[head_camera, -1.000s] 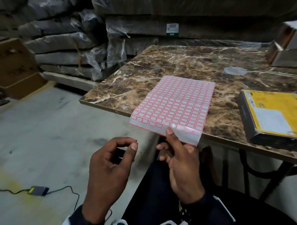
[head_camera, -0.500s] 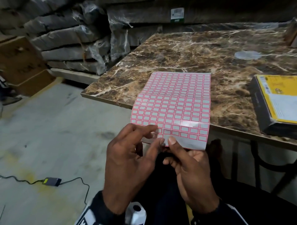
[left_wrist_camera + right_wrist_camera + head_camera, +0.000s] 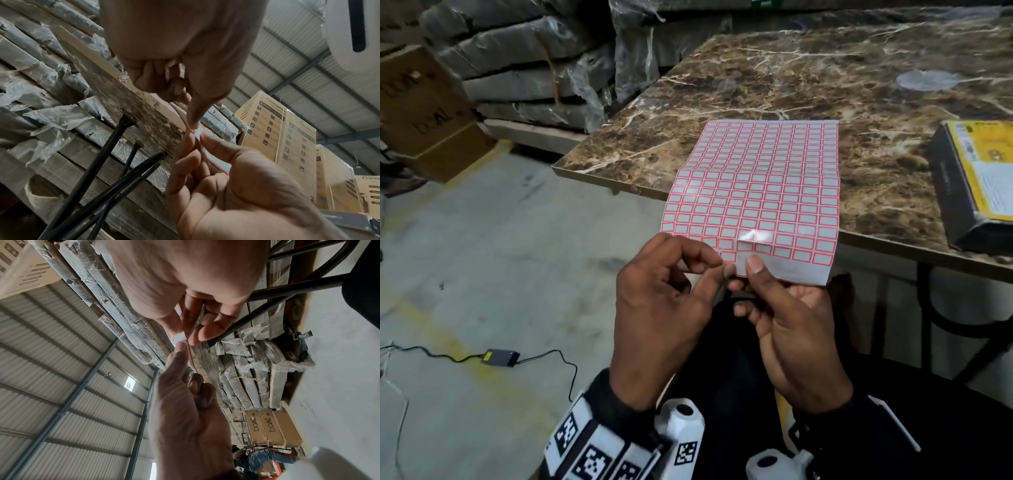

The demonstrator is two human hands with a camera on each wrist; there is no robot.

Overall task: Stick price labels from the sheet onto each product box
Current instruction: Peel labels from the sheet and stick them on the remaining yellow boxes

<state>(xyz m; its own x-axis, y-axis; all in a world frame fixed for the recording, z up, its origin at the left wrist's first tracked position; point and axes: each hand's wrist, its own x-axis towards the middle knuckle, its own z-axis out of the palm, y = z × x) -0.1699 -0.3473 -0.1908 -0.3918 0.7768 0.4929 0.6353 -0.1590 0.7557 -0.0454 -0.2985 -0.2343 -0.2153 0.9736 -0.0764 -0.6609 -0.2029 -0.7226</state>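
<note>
Red-bordered sheet nearer, left hand now on it

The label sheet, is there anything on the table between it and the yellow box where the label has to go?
Nothing visible. Only bare table lies between the label sheet and the yellow box to its right. The right hand pinches the sheet's near edge, and the left hand picks at a label there.

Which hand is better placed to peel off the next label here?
Left. The left hand has its fingertips at the label sheet's near edge, while the right hand pinches that sheet, steadying it.
</note>
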